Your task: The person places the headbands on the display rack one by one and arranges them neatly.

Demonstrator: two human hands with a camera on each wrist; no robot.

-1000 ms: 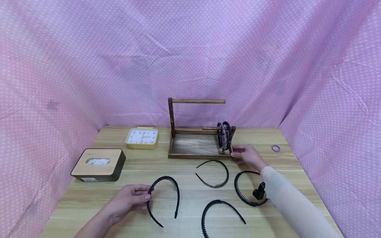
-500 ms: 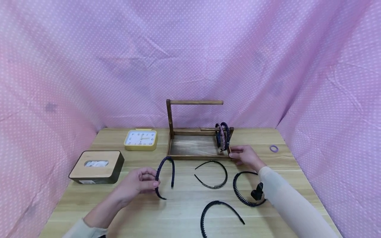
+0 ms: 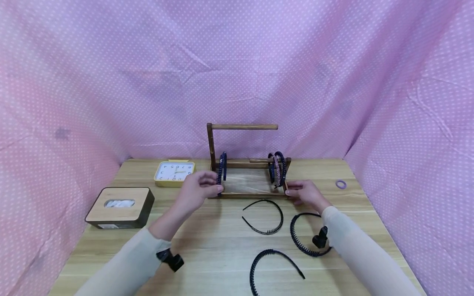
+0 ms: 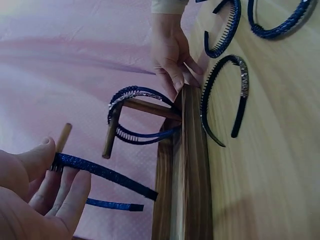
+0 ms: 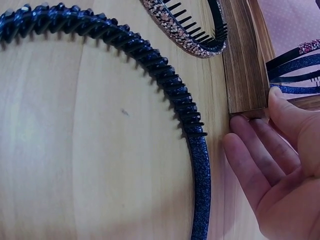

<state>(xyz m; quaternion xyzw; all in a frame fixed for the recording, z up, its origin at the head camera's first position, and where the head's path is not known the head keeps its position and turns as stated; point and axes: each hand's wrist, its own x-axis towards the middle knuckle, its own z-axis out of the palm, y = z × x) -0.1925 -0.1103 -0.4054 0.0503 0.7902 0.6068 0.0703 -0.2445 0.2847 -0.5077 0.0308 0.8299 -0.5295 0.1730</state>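
Note:
My left hand [image 3: 196,191] pinches a dark blue glittery headband [image 4: 107,173] between thumb and fingers. The headband stands upright in front of the left post of a wooden rack [image 3: 244,126], overlapping it in the head view. Two bars at different heights and a shallow tray base make up the rack. At its right front corner, my right hand [image 3: 306,193] grips the frame, thumb on one side and fingers at the end face [image 5: 250,112]. Several headbands [image 3: 278,168], one with pink glitter, hang on the lower bar beside that hand.
Three headbands lie on the table: a slim one [image 3: 282,218] before the rack, another [image 3: 296,238] under the right forearm, a third [image 3: 254,265] near the front. A yellow clock [image 3: 174,170] and tissue box [image 3: 120,207] stand left, a purple ring [image 3: 341,184] far right.
My left hand has carried the headband from the front left of the table forward and right, up to the rack's left end. My right hand has stayed at the rack's corner.

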